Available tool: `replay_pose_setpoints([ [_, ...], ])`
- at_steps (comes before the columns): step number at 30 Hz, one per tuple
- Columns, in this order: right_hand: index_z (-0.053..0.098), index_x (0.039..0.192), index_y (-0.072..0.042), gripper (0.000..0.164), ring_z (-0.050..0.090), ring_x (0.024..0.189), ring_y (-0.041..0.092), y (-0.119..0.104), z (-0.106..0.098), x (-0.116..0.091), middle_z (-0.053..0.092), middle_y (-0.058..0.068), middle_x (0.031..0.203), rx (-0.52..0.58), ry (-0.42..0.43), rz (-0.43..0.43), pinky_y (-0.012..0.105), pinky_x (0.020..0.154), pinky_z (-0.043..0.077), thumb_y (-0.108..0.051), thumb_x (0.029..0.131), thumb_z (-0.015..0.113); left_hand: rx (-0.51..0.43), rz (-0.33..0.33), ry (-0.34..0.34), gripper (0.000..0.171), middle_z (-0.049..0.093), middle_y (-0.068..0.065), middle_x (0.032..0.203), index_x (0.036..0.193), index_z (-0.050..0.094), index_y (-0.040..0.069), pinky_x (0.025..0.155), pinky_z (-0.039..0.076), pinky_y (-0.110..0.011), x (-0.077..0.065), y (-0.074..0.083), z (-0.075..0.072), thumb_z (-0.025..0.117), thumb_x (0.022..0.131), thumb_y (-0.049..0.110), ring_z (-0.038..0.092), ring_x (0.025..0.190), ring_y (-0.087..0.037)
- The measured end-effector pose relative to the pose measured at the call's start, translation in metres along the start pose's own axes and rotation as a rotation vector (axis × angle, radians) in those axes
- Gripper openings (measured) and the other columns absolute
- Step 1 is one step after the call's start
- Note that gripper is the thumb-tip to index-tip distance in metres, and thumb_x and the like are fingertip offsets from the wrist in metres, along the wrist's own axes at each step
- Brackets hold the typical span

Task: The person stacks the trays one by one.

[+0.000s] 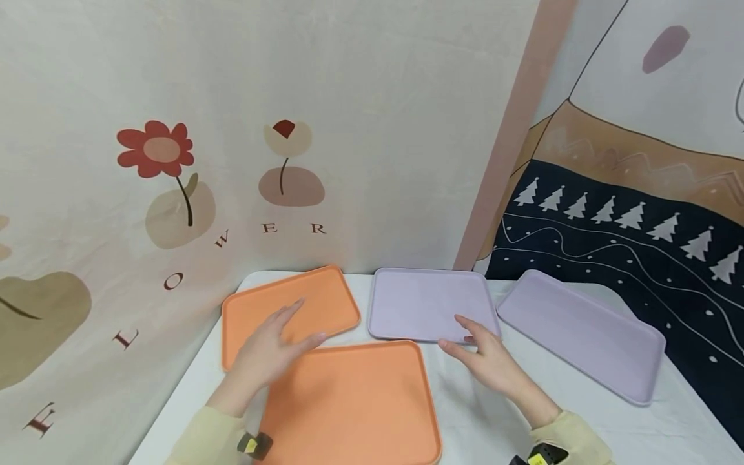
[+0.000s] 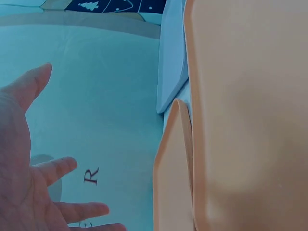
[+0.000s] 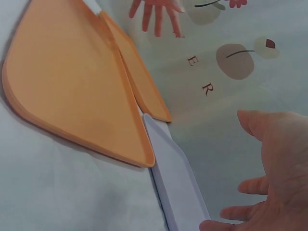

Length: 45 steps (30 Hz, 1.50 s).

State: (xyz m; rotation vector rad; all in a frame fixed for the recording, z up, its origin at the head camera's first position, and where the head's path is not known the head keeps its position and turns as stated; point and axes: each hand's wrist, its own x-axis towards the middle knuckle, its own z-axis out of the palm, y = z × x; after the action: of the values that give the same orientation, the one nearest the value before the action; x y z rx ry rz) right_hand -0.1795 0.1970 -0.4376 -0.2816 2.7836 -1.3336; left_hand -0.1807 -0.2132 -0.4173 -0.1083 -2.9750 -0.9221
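My left hand (image 1: 266,352) is held over the two orange trays with its fingers spread and nothing in its grasp. Beneath it lie the back orange tray (image 1: 325,290), set at a slant, and the larger-looking front orange tray (image 1: 354,407). My right hand (image 1: 488,361) hovers by the near edge of the middle purple tray (image 1: 427,300), fingers apart and holding nothing. In the left wrist view the left palm (image 2: 19,178) shows bare, and the right wrist view shows the right hand (image 3: 284,173) bare as well.
A second purple tray (image 1: 587,336) lies angled at the right of the white-covered table (image 1: 476,426). Behind the table hangs a pale cloth (image 1: 383,129) printed with flowers and letters. A dark cloth with white trees (image 1: 633,216) hangs at the right.
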Motion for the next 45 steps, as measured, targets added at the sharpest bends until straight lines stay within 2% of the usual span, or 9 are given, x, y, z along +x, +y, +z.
replay_pose_setpoints([
  [4, 0.045, 0.156, 0.002, 0.079, 0.060, 0.130, 0.043, -0.001, 0.004, -0.002, 0.046, 0.030, 0.155, 0.097, -0.021, 0.042, 0.050, 0.096, 0.059, -0.045, 0.099, 0.073, -0.087, -0.053, -0.049, 0.104, 0.032, -0.017, 0.169, 0.169, 0.028, 0.029, 0.115, 0.029, -0.074, -0.009, -0.011, -0.006, 0.055, 0.088, 0.086, 0.029, 0.152, -0.049],
  [7, 0.047, 0.154, 0.002, 0.076, 0.065, 0.123, 0.038, -0.003, 0.008, -0.002, 0.050, 0.031, 0.152, 0.168, -0.034, 0.071, 0.046, 0.090, 0.062, -0.041, 0.099, 0.075, -0.146, -0.106, -0.079, 0.101, 0.030, -0.022, 0.169, 0.170, 0.025, 0.026, 0.112, 0.034, -0.075, -0.016, -0.018, -0.010, 0.056, 0.091, 0.082, 0.032, 0.149, -0.053],
  [12, 0.048, 0.153, 0.003, 0.073, 0.069, 0.113, 0.032, -0.005, 0.013, -0.004, 0.055, 0.029, 0.146, 0.254, -0.051, 0.114, 0.045, 0.086, 0.063, -0.038, 0.099, 0.075, -0.201, -0.175, -0.079, 0.099, 0.036, -0.032, 0.162, 0.169, 0.026, 0.019, 0.105, 0.045, -0.071, -0.027, -0.030, -0.011, 0.056, 0.095, 0.078, 0.044, 0.140, -0.057],
  [15, 0.048, 0.153, 0.004, 0.071, 0.069, 0.110, 0.029, -0.006, 0.015, -0.006, 0.057, 0.027, 0.144, 0.287, -0.056, 0.130, 0.044, 0.086, 0.063, -0.035, 0.100, 0.075, -0.216, -0.209, -0.073, 0.098, 0.041, -0.035, 0.157, 0.168, 0.029, 0.016, 0.104, 0.046, -0.070, -0.031, -0.037, -0.010, 0.056, 0.096, 0.077, 0.046, 0.140, -0.054],
  [19, 0.048, 0.152, 0.006, 0.071, 0.069, 0.108, 0.029, -0.005, 0.019, -0.007, 0.058, 0.028, 0.140, 0.342, -0.056, 0.142, 0.042, 0.084, 0.063, -0.032, 0.099, 0.076, -0.226, -0.227, -0.067, 0.095, 0.047, -0.035, 0.153, 0.166, 0.034, 0.013, 0.105, 0.044, -0.071, -0.036, -0.042, -0.007, 0.057, 0.097, 0.074, 0.046, 0.141, -0.051],
  [24, 0.046, 0.151, 0.011, 0.070, 0.068, 0.109, 0.032, -0.005, 0.025, -0.008, 0.061, 0.025, 0.133, 0.394, -0.074, 0.143, 0.045, 0.083, 0.064, -0.028, 0.100, 0.075, -0.249, -0.249, -0.074, 0.097, 0.058, -0.030, 0.144, 0.164, 0.037, 0.009, 0.101, 0.049, -0.067, -0.040, -0.046, -0.004, 0.058, 0.096, 0.074, 0.054, 0.133, -0.050],
  [28, 0.044, 0.150, 0.014, 0.069, 0.068, 0.109, 0.035, -0.004, 0.029, -0.008, 0.063, 0.022, 0.127, 0.420, -0.090, 0.137, 0.047, 0.082, 0.064, -0.024, 0.101, 0.074, -0.342, -0.291, -0.087, 0.099, 0.059, -0.030, 0.144, 0.163, 0.036, 0.006, 0.086, 0.060, -0.055, -0.042, -0.049, 0.000, 0.062, 0.095, 0.073, 0.063, 0.122, -0.047],
  [31, 0.042, 0.149, 0.016, 0.068, 0.068, 0.108, 0.038, -0.002, 0.031, -0.008, 0.064, 0.022, 0.125, 0.442, -0.109, 0.142, 0.047, 0.082, 0.064, -0.022, 0.102, 0.072, -0.407, -0.329, -0.090, 0.099, 0.058, -0.033, 0.143, 0.163, 0.035, 0.006, 0.074, 0.064, -0.047, -0.043, -0.051, 0.004, 0.066, 0.094, 0.070, 0.067, 0.116, -0.045],
  [45, 0.043, 0.140, 0.025, 0.060, 0.069, 0.097, 0.032, 0.006, 0.043, -0.011, 0.064, 0.022, 0.114, 0.537, -0.169, 0.142, 0.048, 0.084, 0.064, -0.014, 0.102, 0.069, -0.478, -0.356, -0.086, 0.087, 0.059, -0.037, 0.134, 0.158, 0.040, 0.000, 0.073, 0.065, -0.048, -0.047, -0.054, 0.014, 0.067, 0.100, 0.058, 0.068, 0.113, -0.049],
])
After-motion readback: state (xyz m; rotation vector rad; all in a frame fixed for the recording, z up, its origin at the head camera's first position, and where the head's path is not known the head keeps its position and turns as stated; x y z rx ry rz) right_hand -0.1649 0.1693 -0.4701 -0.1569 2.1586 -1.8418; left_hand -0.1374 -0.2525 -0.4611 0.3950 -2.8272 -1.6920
